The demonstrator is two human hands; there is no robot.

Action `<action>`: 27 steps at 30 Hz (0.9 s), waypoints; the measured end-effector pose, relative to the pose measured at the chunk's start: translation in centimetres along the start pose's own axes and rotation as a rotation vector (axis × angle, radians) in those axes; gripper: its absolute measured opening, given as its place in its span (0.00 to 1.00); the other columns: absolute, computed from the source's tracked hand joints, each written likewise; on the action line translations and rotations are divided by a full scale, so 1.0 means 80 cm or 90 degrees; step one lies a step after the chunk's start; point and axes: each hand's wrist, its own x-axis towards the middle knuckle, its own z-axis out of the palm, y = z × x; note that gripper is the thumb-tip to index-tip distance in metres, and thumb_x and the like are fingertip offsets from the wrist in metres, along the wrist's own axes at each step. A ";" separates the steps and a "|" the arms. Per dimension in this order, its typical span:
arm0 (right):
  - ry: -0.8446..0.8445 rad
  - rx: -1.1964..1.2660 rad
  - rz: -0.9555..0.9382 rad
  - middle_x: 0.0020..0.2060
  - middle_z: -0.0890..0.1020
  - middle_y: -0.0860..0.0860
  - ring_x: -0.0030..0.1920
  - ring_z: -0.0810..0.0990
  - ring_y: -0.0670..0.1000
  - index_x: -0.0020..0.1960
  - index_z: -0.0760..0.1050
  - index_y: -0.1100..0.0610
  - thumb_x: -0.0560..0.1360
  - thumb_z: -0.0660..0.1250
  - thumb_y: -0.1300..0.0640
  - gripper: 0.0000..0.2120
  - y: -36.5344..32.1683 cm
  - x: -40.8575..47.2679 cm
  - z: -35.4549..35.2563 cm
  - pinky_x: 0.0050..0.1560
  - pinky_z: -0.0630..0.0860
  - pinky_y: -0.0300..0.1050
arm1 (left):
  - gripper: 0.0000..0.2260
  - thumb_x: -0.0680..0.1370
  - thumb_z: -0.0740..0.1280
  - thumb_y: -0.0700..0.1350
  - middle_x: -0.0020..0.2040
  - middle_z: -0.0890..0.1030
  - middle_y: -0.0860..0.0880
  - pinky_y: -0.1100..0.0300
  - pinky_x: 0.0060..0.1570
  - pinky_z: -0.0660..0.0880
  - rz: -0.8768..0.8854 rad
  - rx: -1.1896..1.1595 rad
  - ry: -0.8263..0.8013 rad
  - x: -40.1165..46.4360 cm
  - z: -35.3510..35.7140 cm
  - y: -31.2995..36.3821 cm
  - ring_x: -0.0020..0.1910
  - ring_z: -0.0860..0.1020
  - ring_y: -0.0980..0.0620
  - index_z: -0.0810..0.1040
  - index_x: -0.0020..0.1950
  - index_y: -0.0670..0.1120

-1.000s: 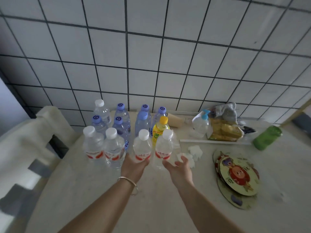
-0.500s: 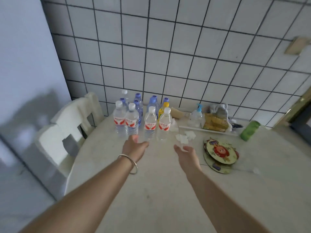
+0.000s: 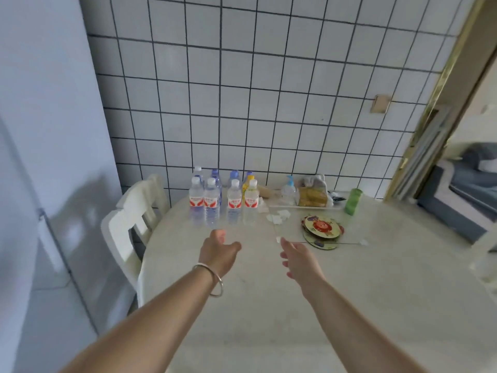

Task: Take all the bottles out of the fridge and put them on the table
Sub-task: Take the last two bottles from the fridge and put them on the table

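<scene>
A pale round table (image 3: 349, 305) is set against a white tiled wall (image 3: 269, 90). At the far left a pale panel (image 3: 40, 130) is seen, then a white chair (image 3: 129, 222) pushed against the table edge. The bottles (image 3: 223, 200) are grouped upright at the back of the table, near the wall. The left hand (image 3: 219, 251), with a bangle (image 3: 212, 278) at the wrist, is held open and empty above the table, apart from the bottles. The right hand (image 3: 300, 261) is likewise open and empty. Further right, patterned coasters (image 3: 321, 230) and a green cup (image 3: 353, 201) are placed.
</scene>
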 end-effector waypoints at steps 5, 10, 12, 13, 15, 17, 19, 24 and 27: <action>0.076 -0.037 0.014 0.41 0.78 0.52 0.51 0.78 0.58 0.40 0.73 0.55 0.77 0.58 0.44 0.17 0.014 -0.123 0.002 0.61 0.72 0.60 | 0.23 0.73 0.69 0.45 0.64 0.75 0.43 0.59 0.59 0.66 0.051 -0.005 -0.051 -0.080 -0.038 -0.023 0.63 0.73 0.45 0.70 0.66 0.43; 0.066 -0.069 0.010 0.41 0.76 0.55 0.48 0.78 0.59 0.48 0.74 0.66 0.78 0.57 0.44 0.24 0.015 -0.221 0.028 0.61 0.71 0.62 | 0.23 0.73 0.68 0.44 0.61 0.77 0.43 0.59 0.58 0.68 0.053 -0.016 -0.063 -0.157 -0.088 -0.049 0.61 0.75 0.45 0.70 0.67 0.42; 0.063 -0.085 -0.019 0.42 0.78 0.55 0.52 0.78 0.61 0.44 0.74 0.62 0.78 0.56 0.43 0.22 0.010 -0.245 0.037 0.60 0.72 0.61 | 0.22 0.73 0.68 0.44 0.59 0.78 0.45 0.59 0.55 0.68 0.047 -0.036 -0.061 -0.178 -0.105 -0.050 0.58 0.76 0.46 0.69 0.67 0.43; 0.060 -0.090 -0.034 0.42 0.78 0.56 0.53 0.78 0.62 0.45 0.74 0.64 0.78 0.55 0.43 0.23 0.007 -0.258 0.041 0.60 0.72 0.60 | 0.22 0.73 0.68 0.44 0.58 0.78 0.45 0.60 0.54 0.68 0.054 -0.041 -0.062 -0.191 -0.115 -0.051 0.57 0.76 0.46 0.69 0.67 0.43; 0.048 -0.105 -0.053 0.44 0.78 0.58 0.54 0.78 0.62 0.47 0.74 0.66 0.79 0.54 0.44 0.24 0.003 -0.284 0.051 0.60 0.72 0.60 | 0.22 0.73 0.68 0.44 0.55 0.78 0.46 0.60 0.53 0.68 0.079 -0.043 -0.063 -0.218 -0.134 -0.053 0.55 0.76 0.47 0.69 0.66 0.43; 0.032 -0.105 -0.072 0.44 0.79 0.59 0.54 0.78 0.62 0.51 0.74 0.67 0.79 0.54 0.43 0.26 -0.001 -0.310 0.063 0.60 0.72 0.59 | 0.22 0.73 0.69 0.45 0.56 0.79 0.46 0.58 0.54 0.70 0.110 -0.040 -0.057 -0.244 -0.155 -0.056 0.55 0.77 0.47 0.69 0.66 0.44; 0.013 -0.102 -0.093 0.42 0.78 0.57 0.53 0.78 0.62 0.53 0.73 0.68 0.78 0.55 0.43 0.27 -0.005 -0.333 0.076 0.58 0.72 0.58 | 0.22 0.74 0.69 0.45 0.55 0.78 0.47 0.57 0.52 0.71 0.126 -0.048 -0.044 -0.266 -0.177 -0.063 0.53 0.77 0.47 0.69 0.66 0.45; -0.060 -0.115 -0.133 0.41 0.77 0.57 0.52 0.78 0.63 0.42 0.73 0.64 0.78 0.56 0.45 0.22 -0.007 -0.381 0.126 0.57 0.73 0.58 | 0.19 0.75 0.68 0.43 0.54 0.78 0.49 0.62 0.42 0.70 0.108 -0.105 0.046 -0.311 -0.242 -0.099 0.46 0.76 0.52 0.70 0.65 0.47; -0.096 -0.107 -0.152 0.38 0.75 0.57 0.43 0.76 0.58 0.32 0.67 0.54 0.78 0.58 0.46 0.19 -0.009 -0.406 0.170 0.48 0.74 0.55 | 0.18 0.75 0.67 0.41 0.50 0.77 0.50 0.67 0.38 0.70 0.076 -0.125 0.116 -0.335 -0.289 -0.124 0.43 0.75 0.54 0.72 0.64 0.46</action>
